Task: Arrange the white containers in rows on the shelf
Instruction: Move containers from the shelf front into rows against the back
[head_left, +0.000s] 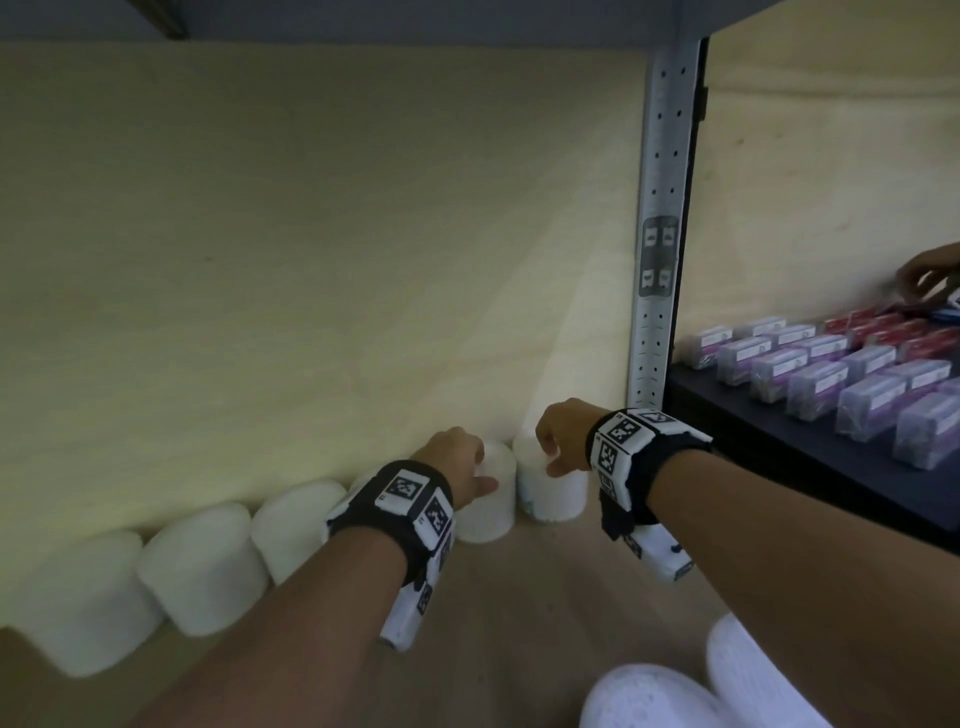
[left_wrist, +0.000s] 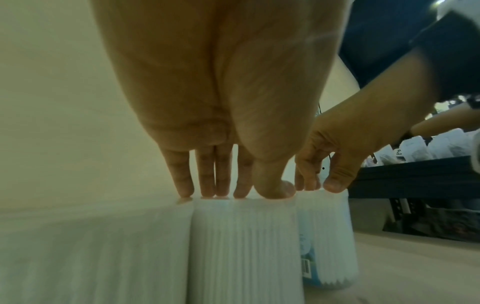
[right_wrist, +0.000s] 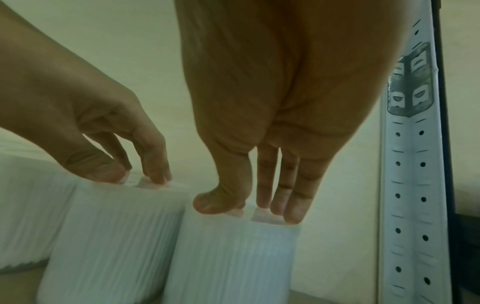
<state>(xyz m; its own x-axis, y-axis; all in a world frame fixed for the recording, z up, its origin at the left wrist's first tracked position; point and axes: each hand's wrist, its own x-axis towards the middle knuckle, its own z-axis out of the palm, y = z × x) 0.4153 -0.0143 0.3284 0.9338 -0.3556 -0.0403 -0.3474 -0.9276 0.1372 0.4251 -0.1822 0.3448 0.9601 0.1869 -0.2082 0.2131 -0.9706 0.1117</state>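
Several white ribbed containers stand in a row along the cream back wall of the wooden shelf (head_left: 524, 597). My left hand (head_left: 457, 460) reaches down on the second container from the right (head_left: 488, 512). In the left wrist view its straight fingers (left_wrist: 207, 181) and thumb touch the top of that container (left_wrist: 244, 246). My right hand (head_left: 563, 441) sits on the rightmost container (head_left: 553, 493), which carries a blue label. The right wrist view shows this hand's (right_wrist: 259, 197) thumb and fingertips resting on the top of that container (right_wrist: 231, 257). Both containers stand upright, close together.
A grey perforated upright (head_left: 657, 260) stands just right of the last container. Beyond it a dark shelf (head_left: 727, 415) holds rows of purple and red boxes (head_left: 831, 374), where another person's hand (head_left: 930, 280) works. More white containers (head_left: 670, 696) lie at the front right.
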